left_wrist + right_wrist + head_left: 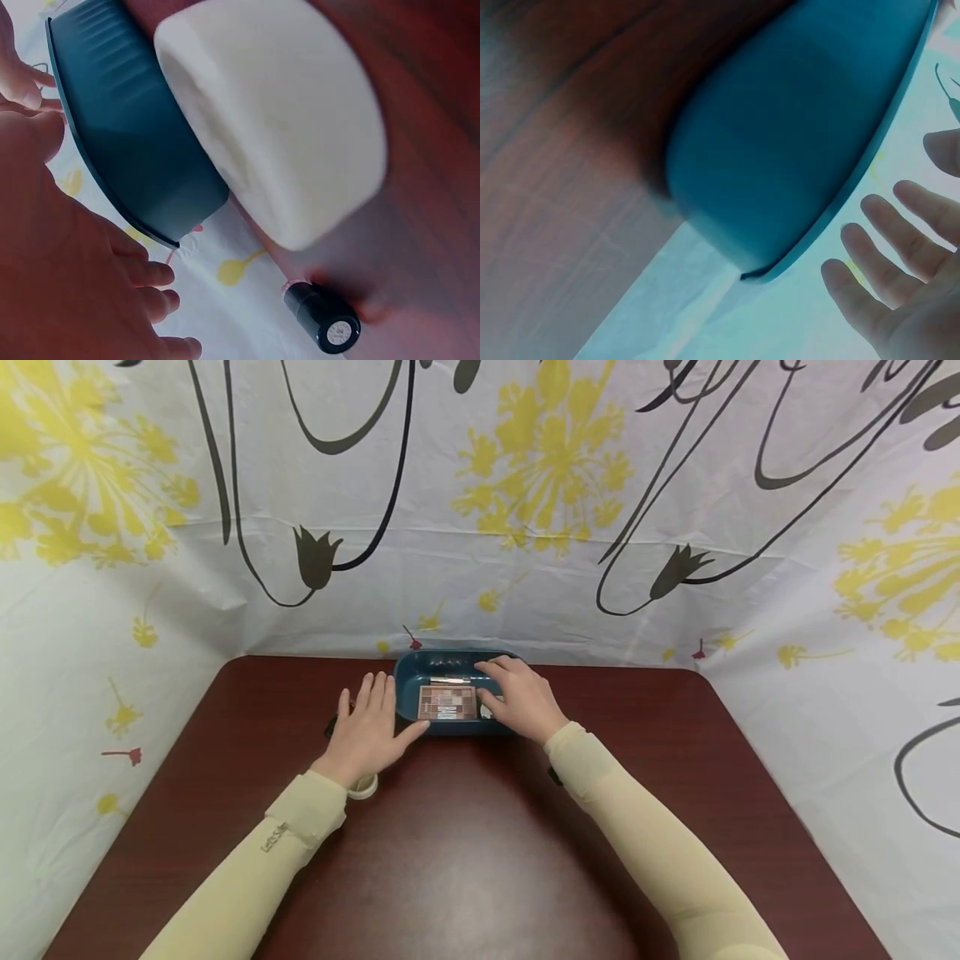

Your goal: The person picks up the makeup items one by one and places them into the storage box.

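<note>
A: Behind the teal tray (407,681) we see a white cloth backdrop (450,585) printed with yellow and dark flowers, and under the tray a dark reddish-brown table (450,843).

B: What do we find inside the tray?

A: An eyeshadow palette (438,700) lies near the tray's front wall, with a slim stick-like item (450,681) toward its back. We also spot a small white item (486,710) to the right in the tray, partly hidden by the hand, so we cannot tell what it is.

B: And the hands?

A: We see the left hand (367,731) at the tray's left end, fingers straight, thumb spread wide toward the front rim, nothing held. We cannot tell whether it touches the tray.

B: The right hand (525,697)?

A: It is over the tray's right end, fingers apart and gently bent, with nothing in them that we can see. Whether the fingertips touch anything in the tray, we cannot tell.

B: Anything beside the tray?

A: Yes, from the left wrist we see a white rounded object (285,112) in front of the tray's left end, and a dark-capped bottle (322,319) left of the tray.
</note>
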The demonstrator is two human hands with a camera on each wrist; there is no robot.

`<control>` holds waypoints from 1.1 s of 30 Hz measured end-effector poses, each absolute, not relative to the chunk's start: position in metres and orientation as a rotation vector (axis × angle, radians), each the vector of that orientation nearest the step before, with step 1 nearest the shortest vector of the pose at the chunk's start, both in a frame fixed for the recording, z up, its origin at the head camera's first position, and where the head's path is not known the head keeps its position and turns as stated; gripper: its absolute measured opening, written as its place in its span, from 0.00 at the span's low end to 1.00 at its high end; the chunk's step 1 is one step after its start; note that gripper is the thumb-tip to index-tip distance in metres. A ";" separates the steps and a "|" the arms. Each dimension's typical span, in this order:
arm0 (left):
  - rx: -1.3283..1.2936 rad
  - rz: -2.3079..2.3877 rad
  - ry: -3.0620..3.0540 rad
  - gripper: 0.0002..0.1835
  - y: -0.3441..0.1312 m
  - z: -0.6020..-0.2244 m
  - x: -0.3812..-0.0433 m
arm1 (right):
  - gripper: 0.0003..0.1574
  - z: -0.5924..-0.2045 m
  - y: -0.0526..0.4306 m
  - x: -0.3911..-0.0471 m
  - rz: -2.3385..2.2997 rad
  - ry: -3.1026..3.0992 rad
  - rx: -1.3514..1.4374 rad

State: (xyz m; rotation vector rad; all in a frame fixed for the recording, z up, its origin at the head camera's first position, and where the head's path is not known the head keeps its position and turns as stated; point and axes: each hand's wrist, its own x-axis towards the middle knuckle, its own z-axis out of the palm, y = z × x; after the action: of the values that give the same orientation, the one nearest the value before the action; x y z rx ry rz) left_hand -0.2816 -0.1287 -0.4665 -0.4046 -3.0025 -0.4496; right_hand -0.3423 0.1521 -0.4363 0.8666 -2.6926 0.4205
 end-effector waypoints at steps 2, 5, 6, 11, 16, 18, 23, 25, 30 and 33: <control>-0.404 -0.437 -3.010 0.57 -0.131 -0.467 -0.279 | 0.30 -0.438 0.157 -0.340 0.419 -2.687 0.861; -0.405 -0.411 -3.020 0.57 -0.134 -0.468 -0.275 | 0.32 -0.440 0.164 -0.338 0.407 -2.685 0.845; -0.407 -0.405 -3.022 0.57 -0.135 -0.468 -0.273 | 0.33 -0.441 0.166 -0.338 0.399 -2.686 0.841; -0.417 -0.386 -3.018 0.57 -0.138 -0.468 -0.265 | 0.39 -0.444 0.176 -0.337 0.379 -2.703 0.836; -0.428 -0.338 -3.014 0.57 -0.140 -0.467 -0.258 | 0.43 -0.447 0.183 -0.336 0.361 -2.731 0.817; -0.434 -0.314 -3.023 0.57 -0.141 -0.466 -0.255 | 0.45 -0.448 0.185 -0.335 0.349 -2.753 0.797; -0.448 -0.306 -3.030 0.57 -0.142 -0.463 -0.246 | 0.50 -0.451 0.189 -0.335 0.338 -2.825 0.757; -0.458 -0.302 -3.021 0.57 -0.142 -0.463 -0.243 | 0.52 -0.453 0.191 -0.335 0.342 -2.846 0.749; -0.481 -0.264 -3.024 0.56 -0.143 -0.463 -0.236 | 0.54 -0.457 0.195 -0.336 0.365 -2.899 0.721; -0.491 -0.236 -3.031 0.54 -0.144 -0.465 -0.231 | 0.56 -0.459 0.195 -0.336 0.380 -2.950 0.692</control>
State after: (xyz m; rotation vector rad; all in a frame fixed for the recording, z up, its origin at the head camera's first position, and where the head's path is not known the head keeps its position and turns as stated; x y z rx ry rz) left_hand -0.2312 -0.1441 -0.4651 -0.4915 -3.0315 -0.2362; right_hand -0.3356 0.1955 -0.4589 0.6915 -2.9501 0.3795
